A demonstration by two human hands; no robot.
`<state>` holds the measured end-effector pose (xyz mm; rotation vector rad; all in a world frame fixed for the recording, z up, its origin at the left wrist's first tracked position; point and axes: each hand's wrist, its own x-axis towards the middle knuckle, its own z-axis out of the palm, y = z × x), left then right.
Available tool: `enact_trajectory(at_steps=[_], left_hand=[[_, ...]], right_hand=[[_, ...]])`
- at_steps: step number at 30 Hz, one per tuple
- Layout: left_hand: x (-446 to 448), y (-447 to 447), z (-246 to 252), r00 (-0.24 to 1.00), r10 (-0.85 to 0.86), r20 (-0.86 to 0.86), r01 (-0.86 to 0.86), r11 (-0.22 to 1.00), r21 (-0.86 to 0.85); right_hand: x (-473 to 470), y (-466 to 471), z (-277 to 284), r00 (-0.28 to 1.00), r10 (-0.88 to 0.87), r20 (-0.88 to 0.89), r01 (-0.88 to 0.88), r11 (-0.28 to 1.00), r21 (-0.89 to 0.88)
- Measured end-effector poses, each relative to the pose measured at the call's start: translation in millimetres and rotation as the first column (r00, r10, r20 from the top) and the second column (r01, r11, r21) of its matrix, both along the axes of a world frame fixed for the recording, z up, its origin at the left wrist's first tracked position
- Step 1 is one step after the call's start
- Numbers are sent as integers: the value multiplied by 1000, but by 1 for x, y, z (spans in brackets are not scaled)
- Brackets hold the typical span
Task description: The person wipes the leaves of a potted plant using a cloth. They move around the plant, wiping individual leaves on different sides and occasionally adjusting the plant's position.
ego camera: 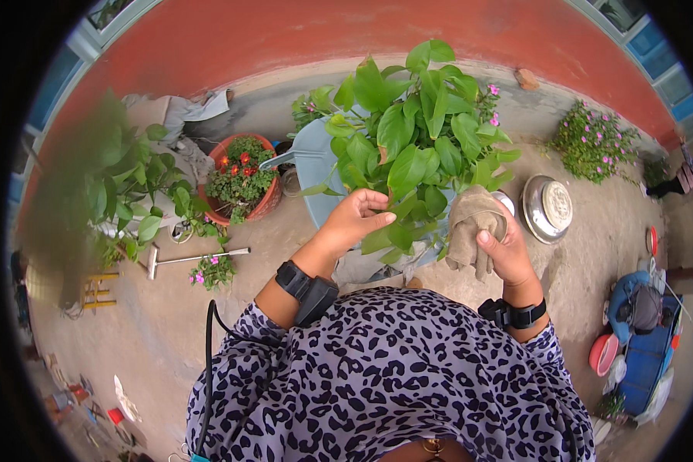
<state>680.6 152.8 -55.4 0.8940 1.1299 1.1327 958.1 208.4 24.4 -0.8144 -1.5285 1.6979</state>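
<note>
A leafy pothos plant [416, 144] with broad green leaves, some browned at the tips, stands right before me. My left hand [361, 219] is at its lower left leaves, thumb and curled fingers apart; nothing shows between them. In my right hand [509, 251] is a bunched brown cloth [474, 228], held at the lower right side of the foliage. Behind and under the leaves shows a light blue plastic support [315, 167], perhaps a chair. The plant's pot is hidden by the leaves.
Left are a terracotta-coloured pot [268, 199] of red flowers, another leafy plant [133, 185] and a metal T-handled tool [202, 257]. Right lies an upturned metal basin [532, 213]. A person [635, 306] is by a blue cart [647, 364]. Behind runs a red wall [300, 40].
</note>
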Motion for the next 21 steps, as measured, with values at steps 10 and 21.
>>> enact_trajectory(at_steps=[10,21], left_hand=[[82,3,20,911,324,256,-286,942,-174],[101,-6,31,754,306,581,-255,952,-170]], right_hand=[[11,53,21,943,145,300,-288,808,514],[-24,40,14,844,-201,498,-379,434,817]])
